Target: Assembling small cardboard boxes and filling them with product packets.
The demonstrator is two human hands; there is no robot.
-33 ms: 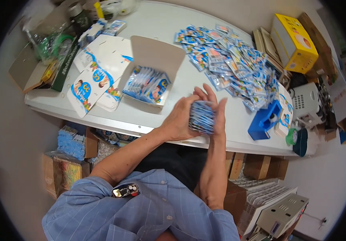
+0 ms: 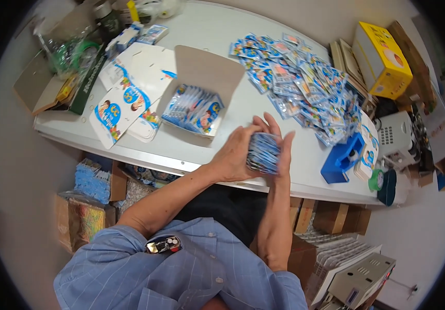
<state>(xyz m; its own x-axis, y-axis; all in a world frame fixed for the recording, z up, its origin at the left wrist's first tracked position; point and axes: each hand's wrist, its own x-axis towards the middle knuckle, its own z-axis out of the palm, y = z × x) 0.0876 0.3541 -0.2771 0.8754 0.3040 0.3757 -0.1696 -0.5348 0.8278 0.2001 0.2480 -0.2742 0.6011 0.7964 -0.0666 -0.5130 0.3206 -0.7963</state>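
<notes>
A thick stack of blue-and-white sachets (image 2: 264, 152) is squeezed between my two hands above the table's front edge. My left hand (image 2: 234, 154) wraps its left side, and my right hand (image 2: 283, 155) presses against its right side with the fingertips at the far end. Just left of my hands stands an open carton (image 2: 209, 64) with its lid up. Inside it, similar sachets (image 2: 194, 108) stand packed in rows. Beyond my right hand a large loose heap of sachets (image 2: 305, 82) spreads over the white table (image 2: 201, 26).
Flat printed carton blanks (image 2: 121, 106) lie left of the open carton. A blue plastic holder (image 2: 342, 159), a green tape roll (image 2: 376, 178) and a yellow box (image 2: 382, 59) occupy the right side. At the far left are a green box (image 2: 89, 82) and a dark bottle (image 2: 105, 19).
The view has shifted slightly, so the table and its contents sit a little further right and lower. Both hands keep their hold on the sachet stack.
</notes>
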